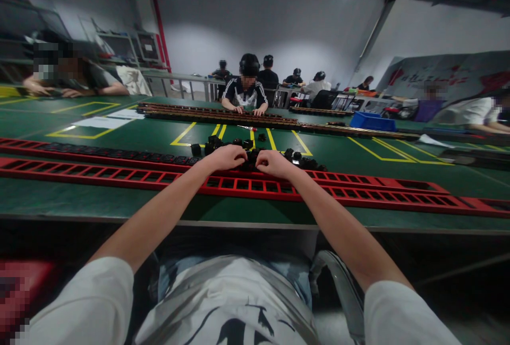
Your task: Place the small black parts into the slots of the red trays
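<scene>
My left hand [228,157] and my right hand [274,164] meet over two long red slotted frames [255,188] lying side by side. Both have curled fingers, close to a small black part [251,160] between them; the fingertips are partly hidden, and I cannot make out its exact kind. In the farther frame, a row of square black parts [159,157] fills the slots to the left of my hands. Loose black parts [215,143] lie in a heap just behind my hands, and more [311,162] spread to the right.
Yellow lines mark the green table [151,135]. A screwdriver-like tool [247,128] lies beyond the heap. Farther back are long dark strips [207,114], where a co-worker [245,93] sits, a blue bin [372,121] and white paper sheets [101,122]. Other people sit around.
</scene>
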`<state>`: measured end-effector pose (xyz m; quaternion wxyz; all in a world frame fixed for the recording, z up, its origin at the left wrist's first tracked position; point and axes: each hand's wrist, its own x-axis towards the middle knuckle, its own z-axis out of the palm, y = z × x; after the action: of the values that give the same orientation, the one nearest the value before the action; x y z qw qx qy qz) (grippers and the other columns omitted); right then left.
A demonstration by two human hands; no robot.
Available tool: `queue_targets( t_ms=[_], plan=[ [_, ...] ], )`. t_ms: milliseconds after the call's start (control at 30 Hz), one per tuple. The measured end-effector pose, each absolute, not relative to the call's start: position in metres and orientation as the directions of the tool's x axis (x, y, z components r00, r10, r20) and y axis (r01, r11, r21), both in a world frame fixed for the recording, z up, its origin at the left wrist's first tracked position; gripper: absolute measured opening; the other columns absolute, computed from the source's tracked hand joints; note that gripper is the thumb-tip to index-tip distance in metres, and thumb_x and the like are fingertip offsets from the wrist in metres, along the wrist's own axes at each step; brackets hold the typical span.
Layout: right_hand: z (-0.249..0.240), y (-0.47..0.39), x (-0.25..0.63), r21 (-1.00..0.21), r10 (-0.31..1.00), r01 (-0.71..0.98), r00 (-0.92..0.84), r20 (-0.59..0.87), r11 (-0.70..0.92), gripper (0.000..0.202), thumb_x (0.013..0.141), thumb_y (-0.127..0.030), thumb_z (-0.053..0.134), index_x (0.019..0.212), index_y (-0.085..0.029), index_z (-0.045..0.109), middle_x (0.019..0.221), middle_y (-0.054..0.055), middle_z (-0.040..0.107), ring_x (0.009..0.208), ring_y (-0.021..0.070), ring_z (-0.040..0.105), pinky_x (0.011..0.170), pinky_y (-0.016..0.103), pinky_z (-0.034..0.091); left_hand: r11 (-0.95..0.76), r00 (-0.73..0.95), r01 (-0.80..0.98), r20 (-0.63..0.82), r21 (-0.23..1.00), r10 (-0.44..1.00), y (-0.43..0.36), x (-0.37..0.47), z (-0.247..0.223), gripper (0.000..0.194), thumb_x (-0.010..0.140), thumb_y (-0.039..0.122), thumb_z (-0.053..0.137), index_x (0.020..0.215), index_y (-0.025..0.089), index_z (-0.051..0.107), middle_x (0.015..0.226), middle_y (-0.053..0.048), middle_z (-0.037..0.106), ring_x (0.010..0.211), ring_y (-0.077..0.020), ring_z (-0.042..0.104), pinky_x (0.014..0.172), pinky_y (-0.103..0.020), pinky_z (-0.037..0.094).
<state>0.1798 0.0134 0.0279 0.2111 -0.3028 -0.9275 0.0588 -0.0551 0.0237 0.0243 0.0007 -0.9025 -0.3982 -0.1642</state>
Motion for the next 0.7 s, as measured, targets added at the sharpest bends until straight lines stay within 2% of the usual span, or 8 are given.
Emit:
queue_targets(
  t_ms=[100,267,467,567,700],
  plan=[
    [0.027,0.014,0.179,-0.231,0.596,0.55,-0.724,0.347,0.802,0.016,0.078,-0.005,0.062,0.074,-0.015,0.073,0.082,0.004,0.068,0.074,0.0139,0.059,0.072,0.025,0.045,-0.752,0.701,0.652,0.299,0.098,0.647,0.02,-0.049,0.025,0.031,0.096,0.033,0.05,0.107,0.018,0.075,0.106,-0.009,0.068,0.098,-0.0207,0.064,0.088,-0.03,0.047],
    [0.031,0.014,0.181,-0.223,0.627,0.588,-0.705,0.33,0.778,0.015,0.078,-0.006,0.062,0.075,-0.015,0.073,0.08,0.004,0.069,0.075,0.0144,0.06,0.073,0.024,0.045,-0.791,0.753,0.605,0.257,0.089,0.605,0.017,-0.037,0.022,0.029,0.093,0.034,0.056,0.109,0.018,0.075,0.106,-0.009,0.066,0.099,-0.0214,0.063,0.089,-0.031,0.048],
    [0.043,0.027,0.211,-0.186,0.794,0.824,-0.417,0.442,0.536,0.017,0.086,-0.014,0.058,0.087,-0.017,0.075,0.089,0.008,0.074,0.08,0.0191,0.063,0.073,0.027,0.046,-0.789,0.748,0.607,0.267,0.097,0.608,0.017,-0.038,0.018,0.037,0.093,0.045,0.059,0.111,0.017,0.074,0.109,-0.01,0.065,0.102,-0.0226,0.063,0.091,-0.031,0.048],
    [0.041,0.032,0.221,-0.142,0.846,0.884,-0.363,0.391,0.445,0.013,0.085,-0.018,0.062,0.086,-0.018,0.074,0.091,0.009,0.074,0.081,0.0203,0.064,0.073,0.028,0.046,-0.786,0.745,0.612,0.266,0.092,0.612,0.017,-0.04,0.018,0.041,0.092,0.049,0.059,0.114,0.017,0.072,0.111,-0.01,0.065,0.105,-0.0234,0.062,0.091,-0.031,0.047],
    [0.036,0.032,0.22,-0.131,0.87,0.885,-0.396,0.294,0.447,0.011,0.084,-0.023,0.064,0.086,-0.019,0.074,0.088,0.008,0.074,0.077,0.0193,0.064,0.07,0.027,0.046,-0.768,0.735,0.635,0.245,0.077,0.632,0.017,-0.041,0.017,0.044,0.092,0.053,0.058,0.117,0.02,0.071,0.114,-0.009,0.065,0.107,-0.0238,0.062,0.09,-0.03,0.046]
  ],
)
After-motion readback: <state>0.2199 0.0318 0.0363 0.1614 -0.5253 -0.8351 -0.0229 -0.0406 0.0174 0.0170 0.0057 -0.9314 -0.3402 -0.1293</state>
